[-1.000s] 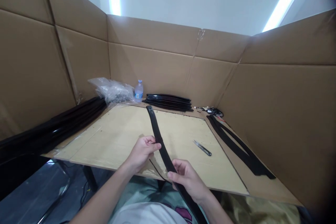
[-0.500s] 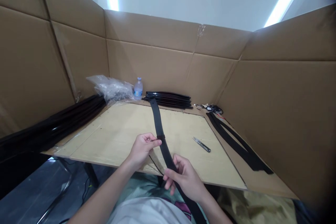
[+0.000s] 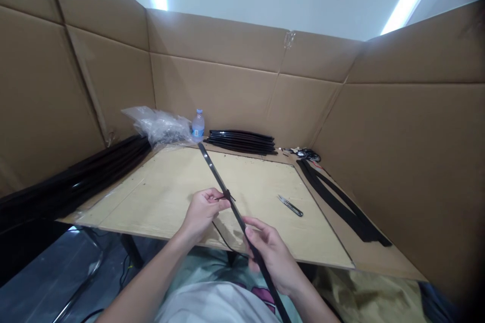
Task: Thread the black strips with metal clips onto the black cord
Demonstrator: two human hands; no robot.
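A long black strip (image 3: 215, 174) runs from my lap up over the table, turned so that mostly its narrow edge faces me. Dark cord is wrapped and bunched around it at a small knot (image 3: 227, 195). My left hand (image 3: 206, 210) pinches the cord and strip at this knot. Lower down, my right hand (image 3: 267, 247) grips the strip between thumb and fingers. A loose length of thin black cord (image 3: 222, 238) hangs below my left hand and runs toward my right. Thread snips (image 3: 290, 206) lie on the table to the right.
Stacked black strips (image 3: 242, 142) lie at the back beside a water bottle (image 3: 197, 127) and clear plastic bags (image 3: 161, 128). More black strips fill the left side (image 3: 83, 176). Two flat strips (image 3: 341, 204) and a cord tangle (image 3: 305, 154) lie right. Cardboard walls (image 3: 215, 91) surround the table (image 3: 162, 186).
The strip has been turned from its broad face onto its edge, and its far end has swung left. My right hand has moved slightly up along it.
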